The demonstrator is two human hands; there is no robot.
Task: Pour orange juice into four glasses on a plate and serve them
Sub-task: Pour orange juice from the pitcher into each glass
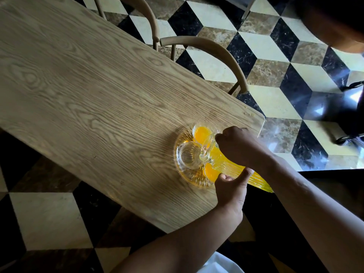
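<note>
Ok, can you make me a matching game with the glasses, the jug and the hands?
Things:
1. far glass
2. left glass
3. ribbed jug
4. left hand

States:
A. empty and clear
B. tilted over the plate, full of orange juice
C. steadying the jug's side from below
D. already holds orange juice

Pairs: 1-D, 2-A, 3-B, 4-C

Oak-grain table [82, 79], glass plate [178, 164] near its corner.
</note>
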